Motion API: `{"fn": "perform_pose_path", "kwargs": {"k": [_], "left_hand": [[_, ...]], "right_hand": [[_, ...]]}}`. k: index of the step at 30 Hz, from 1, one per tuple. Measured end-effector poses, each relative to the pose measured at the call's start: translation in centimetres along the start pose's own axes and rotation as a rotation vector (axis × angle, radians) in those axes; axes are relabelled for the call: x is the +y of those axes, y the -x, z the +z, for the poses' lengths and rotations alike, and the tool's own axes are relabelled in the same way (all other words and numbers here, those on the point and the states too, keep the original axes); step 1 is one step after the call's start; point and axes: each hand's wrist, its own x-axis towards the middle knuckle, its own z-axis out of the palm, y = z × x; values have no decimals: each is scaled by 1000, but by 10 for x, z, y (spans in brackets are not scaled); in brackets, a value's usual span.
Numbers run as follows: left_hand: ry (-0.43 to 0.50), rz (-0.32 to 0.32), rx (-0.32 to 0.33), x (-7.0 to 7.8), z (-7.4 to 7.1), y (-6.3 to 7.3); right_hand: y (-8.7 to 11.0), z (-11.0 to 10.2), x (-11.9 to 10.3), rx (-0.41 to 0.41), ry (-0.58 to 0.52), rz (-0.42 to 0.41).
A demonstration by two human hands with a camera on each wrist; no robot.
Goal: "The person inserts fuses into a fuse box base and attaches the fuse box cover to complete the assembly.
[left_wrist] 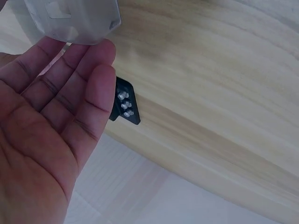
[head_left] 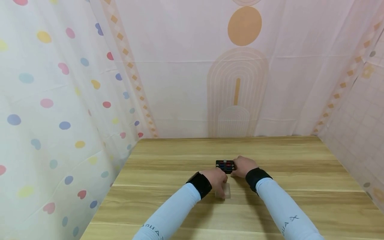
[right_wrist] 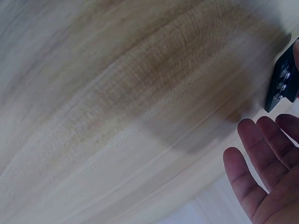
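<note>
A black fuse block [head_left: 225, 165] with red and blue fuses lies near the middle of the table. Rows of metal screws show along its side in both wrist views. My right hand [head_left: 244, 167] holds the block's right end, while its other fingers [right_wrist: 252, 144] stay extended beside it. Just in front of the block, my left hand [head_left: 214, 180] grips a clear plastic cover [head_left: 227, 190] by its edges. In the left wrist view this cover [left_wrist: 77, 18] sits at the fingertips, which overlap part of the block [left_wrist: 127, 103]; the thumb is mostly out of sight there.
Beneath both hands is a wood-grain table [head_left: 168, 156]. A patterned curtain [head_left: 180, 100] hangs along its back edge, with a dotted curtain [head_left: 60, 150] at the left and another pale one [head_left: 357, 133] at the right.
</note>
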Motion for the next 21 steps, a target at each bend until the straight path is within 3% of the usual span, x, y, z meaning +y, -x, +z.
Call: {"fn": "perform_pose_path", "kwargs": {"k": [14,21], "left_hand": [[-21,2,85,-9,-18,-5],[-51,16,120,-18,-24,-14]], "right_hand": [[0,0,0,-2,-8,-9],[-3,5,4,-4,3,-7]]}}
